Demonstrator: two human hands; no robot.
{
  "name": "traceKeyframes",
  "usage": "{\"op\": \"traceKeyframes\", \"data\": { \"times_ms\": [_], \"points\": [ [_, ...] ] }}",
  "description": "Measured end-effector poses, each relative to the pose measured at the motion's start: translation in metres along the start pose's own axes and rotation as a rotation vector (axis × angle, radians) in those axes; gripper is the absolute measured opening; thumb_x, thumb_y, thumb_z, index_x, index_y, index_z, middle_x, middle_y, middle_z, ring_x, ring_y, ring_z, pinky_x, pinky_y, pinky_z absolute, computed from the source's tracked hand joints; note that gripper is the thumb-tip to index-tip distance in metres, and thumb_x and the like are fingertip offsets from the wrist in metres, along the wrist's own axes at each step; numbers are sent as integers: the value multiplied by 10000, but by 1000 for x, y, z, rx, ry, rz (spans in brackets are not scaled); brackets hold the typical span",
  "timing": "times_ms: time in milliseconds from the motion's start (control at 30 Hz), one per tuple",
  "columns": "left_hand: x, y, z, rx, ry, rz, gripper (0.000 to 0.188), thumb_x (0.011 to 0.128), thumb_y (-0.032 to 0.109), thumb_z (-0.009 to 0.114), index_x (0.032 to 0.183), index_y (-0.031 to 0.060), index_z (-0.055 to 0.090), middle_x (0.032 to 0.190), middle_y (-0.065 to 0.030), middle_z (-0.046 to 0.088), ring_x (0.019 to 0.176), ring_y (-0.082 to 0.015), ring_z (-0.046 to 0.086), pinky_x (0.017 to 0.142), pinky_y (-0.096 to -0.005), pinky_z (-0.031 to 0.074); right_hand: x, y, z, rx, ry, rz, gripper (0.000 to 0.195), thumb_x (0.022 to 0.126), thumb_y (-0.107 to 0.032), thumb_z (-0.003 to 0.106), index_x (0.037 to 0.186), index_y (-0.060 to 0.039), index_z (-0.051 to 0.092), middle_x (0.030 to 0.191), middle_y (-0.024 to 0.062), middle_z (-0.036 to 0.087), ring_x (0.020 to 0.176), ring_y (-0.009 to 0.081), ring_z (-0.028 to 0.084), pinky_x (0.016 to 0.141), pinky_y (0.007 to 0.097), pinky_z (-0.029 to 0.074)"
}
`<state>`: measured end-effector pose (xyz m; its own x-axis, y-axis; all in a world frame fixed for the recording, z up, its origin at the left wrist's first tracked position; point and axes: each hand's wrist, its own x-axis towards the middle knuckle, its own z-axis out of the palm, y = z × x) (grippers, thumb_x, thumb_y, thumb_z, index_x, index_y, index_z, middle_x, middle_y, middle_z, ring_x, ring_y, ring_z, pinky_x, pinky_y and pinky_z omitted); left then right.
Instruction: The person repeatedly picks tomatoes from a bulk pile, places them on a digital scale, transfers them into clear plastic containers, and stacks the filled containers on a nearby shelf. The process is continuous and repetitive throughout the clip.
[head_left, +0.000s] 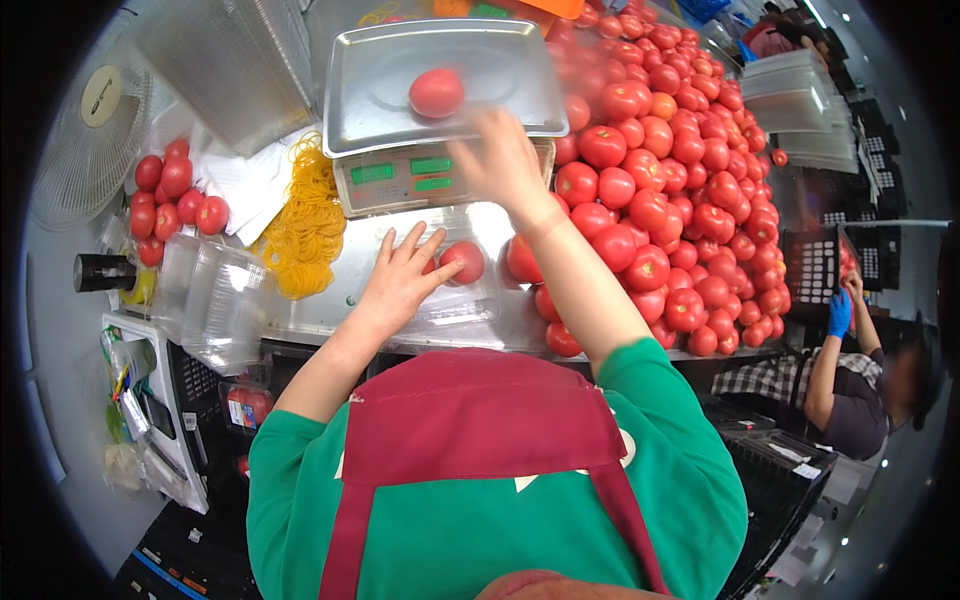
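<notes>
My left hand (403, 277) is spread over a clear plastic container (469, 309) on the metal table. Its thumb lies against a tomato (466, 262) in the container, and another tomato is partly hidden under the fingers. My right hand (501, 161), blurred, hovers at the front edge of a digital scale (401, 187). Nothing shows in its spread fingers. A lone tomato (436, 93) sits on the scale's steel pan (360, 105), just beyond that hand. To the right of the scale rises a large heap of tomatoes (675, 187).
Yellow rubber bands (304, 225) are piled left of the scale. Stacked clear containers (225, 75) stand behind them, with more stacked containers (221, 300) nearer. Several tomatoes (176, 176) lie beside a fan (97, 112). At right, a co-worker (844, 382) handles a black crate (814, 270).
</notes>
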<state>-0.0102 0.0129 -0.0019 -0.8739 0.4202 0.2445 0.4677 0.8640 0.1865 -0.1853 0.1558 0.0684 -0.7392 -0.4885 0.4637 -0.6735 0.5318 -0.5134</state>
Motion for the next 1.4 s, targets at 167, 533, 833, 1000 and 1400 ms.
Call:
{"op": "traceKeyframes", "data": {
  "times_ms": [167, 533, 833, 1000, 1400],
  "points": [
    [6, 1, 0, 23, -2, 21, 592, 690, 118, 721, 1233, 298, 568, 1342, -93, 471, 1256, -330, 422, 1023, -595, 308, 74, 26, 48, -26, -60, 358, 654, 642, -388, 767, 1144, -26, 557, 1113, 196, 550, 1073, 347, 543, 904, 397, 460],
    [2, -24, 6, -386, 146, -150, 449, 829, 64, 616, 1270, 65, 531, 1200, -133, 605, 1168, -265, 534, 969, -414, 421, -130, -62, -11, 251, -457, -398, 413, 755, -249, 694, 1103, -73, 559, 1121, 169, 517, 1004, 365, 542, 859, 445, 453],
    [12, -48, 6, -1431, 593, -793, 510, 944, 298, 533, 1334, -15, 436, 1262, -179, 526, 1208, -259, 477, 1052, -387, 327, -202, -35, -22, 349, -408, 636, 469, 933, -303, 506, 1273, 19, 476, 1067, 215, 550, 924, 334, 578, 848, 412, 475],
    [-33, -36, -13, -1030, 259, -541, 514, 915, 279, 592, 1311, -16, 448, 1229, -169, 516, 1175, -267, 484, 1034, -381, 343, -208, -38, -47, 1297, -488, 1239, 823, 936, -650, 235, 1386, 31, 335, 1133, 179, 566, 912, 248, 586, 883, 398, 470],
    [-110, 8, -18, -1622, 558, -943, 679, 815, 255, 742, 1354, 21, 401, 1152, -94, 508, 1030, -123, 487, 881, -278, 419, -194, -61, -3, 1452, -587, 840, 276, 754, 75, 617, 950, -39, 459, 828, 97, 612, 765, 191, 638, 736, 321, 542]
  ]
}}
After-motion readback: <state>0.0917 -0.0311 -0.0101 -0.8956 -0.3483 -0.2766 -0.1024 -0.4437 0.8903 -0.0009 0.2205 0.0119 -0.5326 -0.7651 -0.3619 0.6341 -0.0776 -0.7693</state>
